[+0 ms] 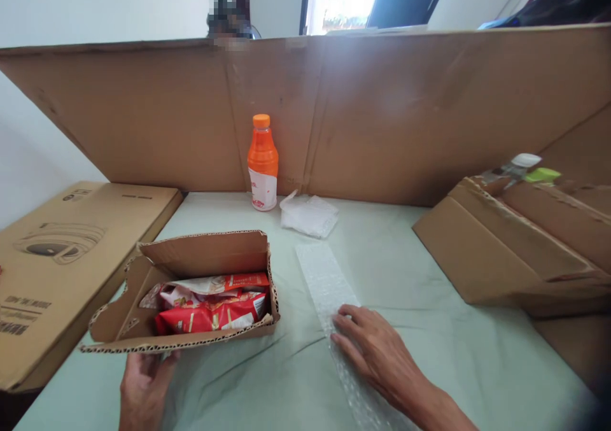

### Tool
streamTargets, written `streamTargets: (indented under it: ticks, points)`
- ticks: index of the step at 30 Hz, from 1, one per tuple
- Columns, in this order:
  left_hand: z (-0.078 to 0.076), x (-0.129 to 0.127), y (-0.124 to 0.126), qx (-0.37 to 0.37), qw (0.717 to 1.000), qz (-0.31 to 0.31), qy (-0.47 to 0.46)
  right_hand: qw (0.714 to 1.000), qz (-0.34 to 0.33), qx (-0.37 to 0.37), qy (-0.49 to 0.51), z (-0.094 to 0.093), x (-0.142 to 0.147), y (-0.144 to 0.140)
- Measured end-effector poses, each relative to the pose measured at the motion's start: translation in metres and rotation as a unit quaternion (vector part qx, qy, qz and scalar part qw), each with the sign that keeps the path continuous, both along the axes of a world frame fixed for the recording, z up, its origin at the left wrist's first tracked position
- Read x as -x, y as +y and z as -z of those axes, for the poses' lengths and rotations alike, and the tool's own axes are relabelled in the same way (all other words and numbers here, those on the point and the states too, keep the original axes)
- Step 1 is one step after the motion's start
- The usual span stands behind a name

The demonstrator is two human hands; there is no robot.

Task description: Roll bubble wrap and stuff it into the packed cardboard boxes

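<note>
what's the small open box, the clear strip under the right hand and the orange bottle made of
Small open box: corrugated cardboard, matte brown; the fluting shows along its cut edges. Clear strip: looks like bubble wrap, a translucent plastic film with a dimpled texture, lying flat under the right hand. Orange bottle: probably plastic, smooth and glossy, with an orange screw cap and a white label.

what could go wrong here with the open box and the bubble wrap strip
1. The small cardboard box is steadied only by the left hand at its near edge, and its flaps stand open. A tilt could perhaps spill the red snack packets.
2. The bubble wrap strip lies loose on the green cloth, pinned just by the right hand. Dragging it might bunch the cloth.
3. The orange bottle stands nearby; a swung strip might topple it.
</note>
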State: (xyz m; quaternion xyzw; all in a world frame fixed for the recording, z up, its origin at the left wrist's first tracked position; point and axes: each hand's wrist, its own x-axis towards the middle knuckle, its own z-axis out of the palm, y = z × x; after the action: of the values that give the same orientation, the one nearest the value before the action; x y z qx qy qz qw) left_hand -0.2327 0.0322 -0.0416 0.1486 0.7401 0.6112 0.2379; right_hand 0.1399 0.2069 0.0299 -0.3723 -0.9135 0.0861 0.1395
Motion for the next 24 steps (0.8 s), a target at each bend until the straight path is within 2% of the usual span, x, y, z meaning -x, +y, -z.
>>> streamTargets:
  ticks: [3, 9, 12, 14, 17, 21, 24]
  points:
    - [-0.007, -0.007, 0.003, -0.016, 1.000, 0.000, 0.005, 0.998, 0.009, 0.006, 0.065, -0.006, 0.005, -0.008]
    - [-0.024, -0.012, 0.014, -0.013, 1.000, 0.010, 0.007, 0.975, -0.125, 0.102, 0.152, 0.002, 0.073, -0.002]
    - [-0.034, -0.009, 0.032, -0.026, 0.999, 0.030, 0.000, 0.960, -0.130, 0.162, 0.187, 0.006, 0.093, 0.012]
    - [-0.040, -0.007, 0.054, -0.036, 0.998, 0.059, 0.001, 0.956, -0.107, 0.186, 0.198, 0.006, 0.098, 0.026]
    - [-0.045, -0.006, 0.101, -0.063, 0.992, 0.108, 0.012, 0.951, -0.070, 0.200, 0.223, 0.005, 0.101, 0.055]
    - [-0.040, -0.009, 0.167, -0.126, 0.980, 0.150, 0.024, 0.942, -0.028, 0.203, 0.266, 0.003, 0.110, 0.105]
    - [-0.033, -0.012, 0.199, -0.165, 0.974, 0.151, 0.024, 0.943, 0.010, 0.190, 0.274, 0.007, 0.116, 0.133]
